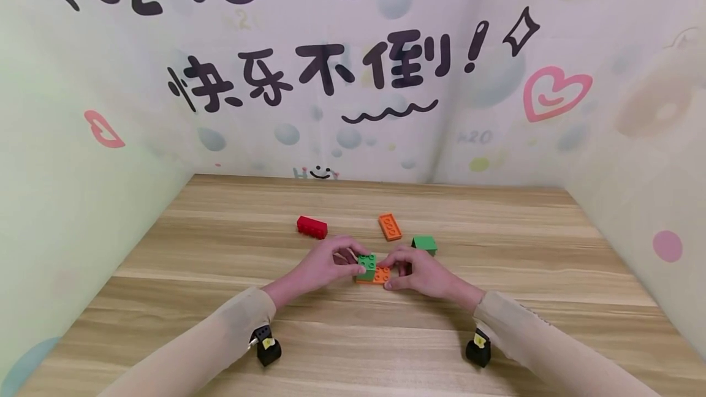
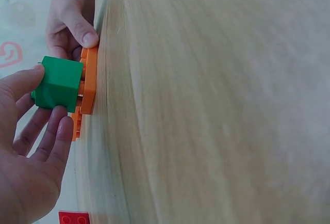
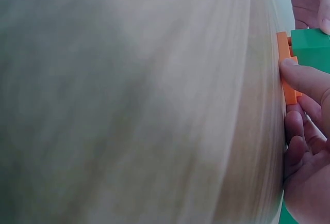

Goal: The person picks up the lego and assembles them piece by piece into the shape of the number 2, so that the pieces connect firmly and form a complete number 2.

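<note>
Between thumb and fingers, my left hand (image 1: 325, 267) pinches a green toy building brick (image 1: 366, 268) with studs on top. This brick is over the left part of an orange flat brick (image 1: 382, 275) on the table. In the left wrist view, orange studs show in a narrow gap between the green brick (image 2: 58, 83) and the orange flat brick (image 2: 89, 82). My right hand (image 1: 423, 272) grips the right end of the orange flat brick, its thumb along the near edge. In the right wrist view that thumb (image 3: 309, 79) covers part of the orange side.
A red brick (image 1: 312, 227) lies behind my left hand. Farther back, a second orange flat brick (image 1: 390, 226) lies on the wooden table (image 1: 353, 348). Another green brick (image 1: 425, 244) sits just behind my right hand, partly hidden by it. Printed cloth walls (image 1: 353, 152) border the table.
</note>
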A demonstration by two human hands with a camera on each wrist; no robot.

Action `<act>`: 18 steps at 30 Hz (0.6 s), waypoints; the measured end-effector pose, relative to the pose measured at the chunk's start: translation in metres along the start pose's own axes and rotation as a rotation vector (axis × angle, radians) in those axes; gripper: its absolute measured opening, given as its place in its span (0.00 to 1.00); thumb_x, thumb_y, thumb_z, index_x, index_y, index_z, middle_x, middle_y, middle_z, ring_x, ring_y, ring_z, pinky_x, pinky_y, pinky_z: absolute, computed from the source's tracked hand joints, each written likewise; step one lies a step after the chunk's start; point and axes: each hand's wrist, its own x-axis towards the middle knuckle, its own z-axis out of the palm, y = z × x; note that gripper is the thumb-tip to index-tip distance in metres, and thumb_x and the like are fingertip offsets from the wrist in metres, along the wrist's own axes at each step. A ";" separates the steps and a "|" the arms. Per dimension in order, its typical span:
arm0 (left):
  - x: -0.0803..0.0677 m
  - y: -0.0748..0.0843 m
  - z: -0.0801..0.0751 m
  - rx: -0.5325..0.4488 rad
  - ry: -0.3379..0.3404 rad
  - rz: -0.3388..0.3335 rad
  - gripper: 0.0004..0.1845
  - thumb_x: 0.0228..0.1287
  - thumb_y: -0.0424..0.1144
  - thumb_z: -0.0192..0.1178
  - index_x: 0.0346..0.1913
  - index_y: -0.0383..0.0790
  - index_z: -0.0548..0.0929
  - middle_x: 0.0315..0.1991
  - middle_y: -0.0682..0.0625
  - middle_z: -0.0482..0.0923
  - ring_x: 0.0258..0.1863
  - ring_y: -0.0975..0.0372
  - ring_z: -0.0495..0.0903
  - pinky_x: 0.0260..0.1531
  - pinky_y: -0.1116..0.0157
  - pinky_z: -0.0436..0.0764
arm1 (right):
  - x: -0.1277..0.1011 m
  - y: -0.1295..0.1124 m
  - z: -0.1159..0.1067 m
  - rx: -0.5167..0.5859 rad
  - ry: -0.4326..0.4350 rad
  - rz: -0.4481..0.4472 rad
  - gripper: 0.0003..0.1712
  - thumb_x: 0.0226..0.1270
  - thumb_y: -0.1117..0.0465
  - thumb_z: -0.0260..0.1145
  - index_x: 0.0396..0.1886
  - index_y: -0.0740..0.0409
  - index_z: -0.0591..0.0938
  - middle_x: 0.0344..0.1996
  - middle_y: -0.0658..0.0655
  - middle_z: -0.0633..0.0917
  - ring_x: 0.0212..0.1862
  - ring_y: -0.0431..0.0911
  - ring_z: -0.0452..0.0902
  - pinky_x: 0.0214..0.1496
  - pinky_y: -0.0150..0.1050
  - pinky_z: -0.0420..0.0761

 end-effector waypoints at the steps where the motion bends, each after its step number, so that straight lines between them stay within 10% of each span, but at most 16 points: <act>1: 0.000 0.000 0.000 -0.001 0.001 0.003 0.15 0.60 0.37 0.70 0.50 0.46 0.85 0.47 0.50 0.84 0.42 0.63 0.82 0.46 0.69 0.83 | 0.000 0.000 0.000 0.000 0.001 -0.001 0.20 0.58 0.54 0.75 0.51 0.48 0.85 0.39 0.48 0.82 0.33 0.37 0.72 0.35 0.29 0.74; 18: -0.001 -0.002 0.001 -0.028 0.019 -0.007 0.14 0.59 0.38 0.71 0.48 0.45 0.85 0.47 0.49 0.82 0.41 0.63 0.83 0.45 0.68 0.84 | 0.000 0.000 0.000 -0.008 0.003 -0.004 0.20 0.58 0.55 0.75 0.51 0.49 0.85 0.39 0.49 0.82 0.32 0.37 0.72 0.35 0.29 0.75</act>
